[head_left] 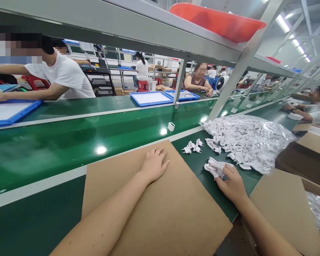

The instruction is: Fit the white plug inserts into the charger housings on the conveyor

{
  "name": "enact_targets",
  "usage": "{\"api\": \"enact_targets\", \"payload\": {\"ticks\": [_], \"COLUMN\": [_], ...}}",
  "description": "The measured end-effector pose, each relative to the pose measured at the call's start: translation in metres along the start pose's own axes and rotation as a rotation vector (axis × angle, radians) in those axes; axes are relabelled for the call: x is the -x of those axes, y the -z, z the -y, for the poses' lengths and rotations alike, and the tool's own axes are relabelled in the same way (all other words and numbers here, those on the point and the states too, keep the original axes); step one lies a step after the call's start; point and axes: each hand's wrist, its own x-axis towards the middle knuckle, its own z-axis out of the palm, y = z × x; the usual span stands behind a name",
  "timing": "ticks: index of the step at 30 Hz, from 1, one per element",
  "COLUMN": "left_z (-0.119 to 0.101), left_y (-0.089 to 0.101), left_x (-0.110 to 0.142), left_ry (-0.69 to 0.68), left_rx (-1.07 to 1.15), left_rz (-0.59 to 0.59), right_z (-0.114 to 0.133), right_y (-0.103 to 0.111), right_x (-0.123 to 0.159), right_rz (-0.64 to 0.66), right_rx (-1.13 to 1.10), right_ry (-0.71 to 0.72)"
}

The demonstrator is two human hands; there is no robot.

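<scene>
Head view: the left hand [154, 165] spreads flat over one brown cardboard sheet [160, 209]; the right hand [233, 184], white-tipped, touches several white plastic plug parts [209, 165] on the dark-green worktop [196, 161], grip unclear, near one clear plastic bag [258, 138].

A green belt [56, 147] lined with workers [69, 76] shows a factory.
</scene>
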Motion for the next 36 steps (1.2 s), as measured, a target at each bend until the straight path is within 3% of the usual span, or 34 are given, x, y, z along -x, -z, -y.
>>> {"api": "enact_targets", "payload": {"ticks": [6,36], "left_z": [-0.0005,-0.0001], "left_y": [0.0005,-0.0004], "left_x": [0.0005,-0.0003], "left_ry": [0.002,-0.007], "left_rx": [0.001,-0.018], "left_rz": [0.003,0.008], "right_z": [-0.0021,-0.0043], "right_y": [-0.0011,-0.0045], "right_x": [0.0016,0.0027], "right_rz": [-0.009,-0.015], "right_rx": [0.051,0.021], "right_ry": [0.057,0.016]}}
